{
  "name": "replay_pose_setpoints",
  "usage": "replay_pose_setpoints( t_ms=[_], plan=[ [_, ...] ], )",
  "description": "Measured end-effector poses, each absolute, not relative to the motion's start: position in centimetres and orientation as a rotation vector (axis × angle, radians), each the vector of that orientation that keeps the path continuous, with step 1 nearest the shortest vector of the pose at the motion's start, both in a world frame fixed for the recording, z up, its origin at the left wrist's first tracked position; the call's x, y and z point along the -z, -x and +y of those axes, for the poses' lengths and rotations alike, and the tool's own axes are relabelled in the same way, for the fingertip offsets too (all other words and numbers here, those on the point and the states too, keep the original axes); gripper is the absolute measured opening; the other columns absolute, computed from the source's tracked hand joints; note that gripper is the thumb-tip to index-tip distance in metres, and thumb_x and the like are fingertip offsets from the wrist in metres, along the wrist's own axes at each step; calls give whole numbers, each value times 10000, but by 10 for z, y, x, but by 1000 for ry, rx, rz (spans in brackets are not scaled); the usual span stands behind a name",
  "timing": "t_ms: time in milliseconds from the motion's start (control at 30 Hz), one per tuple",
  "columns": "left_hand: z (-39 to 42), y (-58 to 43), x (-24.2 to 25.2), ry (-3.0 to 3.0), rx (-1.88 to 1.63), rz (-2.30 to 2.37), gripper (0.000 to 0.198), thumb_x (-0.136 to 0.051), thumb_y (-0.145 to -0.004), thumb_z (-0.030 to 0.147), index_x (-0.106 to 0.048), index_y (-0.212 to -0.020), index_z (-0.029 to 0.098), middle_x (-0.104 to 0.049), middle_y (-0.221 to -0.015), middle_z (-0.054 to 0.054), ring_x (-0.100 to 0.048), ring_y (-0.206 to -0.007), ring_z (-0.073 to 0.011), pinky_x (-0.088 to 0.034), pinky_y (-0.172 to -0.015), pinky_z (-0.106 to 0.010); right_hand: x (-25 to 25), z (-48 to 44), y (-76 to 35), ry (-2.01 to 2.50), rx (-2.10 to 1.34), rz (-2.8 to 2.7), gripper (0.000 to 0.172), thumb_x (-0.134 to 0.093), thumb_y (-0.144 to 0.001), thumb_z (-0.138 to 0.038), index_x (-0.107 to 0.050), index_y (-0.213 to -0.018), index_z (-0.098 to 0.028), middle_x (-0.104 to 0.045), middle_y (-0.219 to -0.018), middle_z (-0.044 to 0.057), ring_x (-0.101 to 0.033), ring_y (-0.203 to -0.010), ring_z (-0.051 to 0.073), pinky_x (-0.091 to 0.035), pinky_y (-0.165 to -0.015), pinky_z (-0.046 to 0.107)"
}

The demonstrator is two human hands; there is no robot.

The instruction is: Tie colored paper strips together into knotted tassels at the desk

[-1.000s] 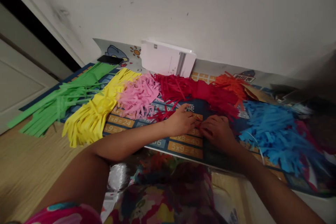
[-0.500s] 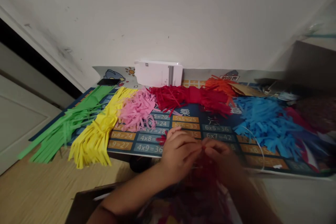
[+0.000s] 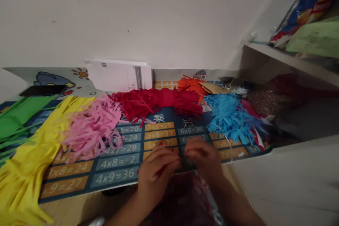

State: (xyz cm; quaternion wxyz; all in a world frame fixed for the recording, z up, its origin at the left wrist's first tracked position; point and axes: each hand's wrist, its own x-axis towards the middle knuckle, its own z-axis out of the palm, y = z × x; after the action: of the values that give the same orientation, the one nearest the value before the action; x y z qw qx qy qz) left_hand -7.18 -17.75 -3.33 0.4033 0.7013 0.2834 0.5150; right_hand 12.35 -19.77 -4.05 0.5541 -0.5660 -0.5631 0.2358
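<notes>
My left hand is closed at the table's front edge, fingers curled against the thumb. Small bits of red paper fringe show at its edge; most of what it holds is hidden. A short gap to the right, my right hand is curled with its fingertips pinched and slightly blurred. Whatever it may hold cannot be made out. Beyond both hands lies a red fringed paper bundle, banded near its middle. To the left are pink, yellow and green fringed bundles. Blue fringe lies to the right.
A multiplication-table mat covers the table. Orange fringe, a white box and a dark phone lie along the wall. A thin white cord curves beside the blue fringe. On the right stands a shelf with packets on top.
The view has turned right and come closer, so more of the shelf shows. My hands, which met at the fingertips, are now slightly apart.
</notes>
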Motion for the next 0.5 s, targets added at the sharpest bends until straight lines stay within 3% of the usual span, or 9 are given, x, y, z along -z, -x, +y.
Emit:
replay_pose_setpoints(
  t_ms=[100,167,267,367,500],
  plan=[
    [-177,73,40,-1255,-995,631,185,-652,-924,396,-667,-851,227,-716,-708,-14,-651,-612,-144,-522,-573,-251,35,-141,-200,1965,-119,-1435,318,-482,-981,-376,-744,-1000,-198,-730,-854,70,-656,-743,200,-523,-691,323],
    [-179,70,44,-960,-798,566,310,-672,-888,503,-572,-839,214,-586,-549,47,-452,-397,-78,-367,-403,-182,35,-103,-248,2092,-78,-1493,218,-582,-938,-296,-745,-926,-154,-734,-943,132,-673,-895,234,-519,-816,360],
    [-182,65,48,-863,-710,592,432,-712,-826,585,-514,-823,201,-425,-506,103,-272,-387,-32,-233,-388,-146,43,-65,-288,2280,-75,-1580,172,-654,-935,-309,-707,-895,-150,-717,-944,97,-672,-902,203,-534,-850,377],
    [-183,63,45,-942,-706,657,468,-691,-826,620,-514,-803,187,-431,-536,90,-288,-429,-33,-221,-413,-149,55,-54,-296,2405,-74,-1632,187,-650,-954,-354,-677,-954,-168,-696,-985,47,-666,-914,176,-553,-852,371],
    [-181,66,42,-957,-723,696,484,-704,-803,630,-510,-802,186,-477,-554,80,-310,-422,-31,-221,-412,-158,56,-55,-294,2453,-42,-1608,169,-651,-945,-305,-688,-978,-143,-705,-962,58,-676,-899,185,-544,-845,377]
  ],
)
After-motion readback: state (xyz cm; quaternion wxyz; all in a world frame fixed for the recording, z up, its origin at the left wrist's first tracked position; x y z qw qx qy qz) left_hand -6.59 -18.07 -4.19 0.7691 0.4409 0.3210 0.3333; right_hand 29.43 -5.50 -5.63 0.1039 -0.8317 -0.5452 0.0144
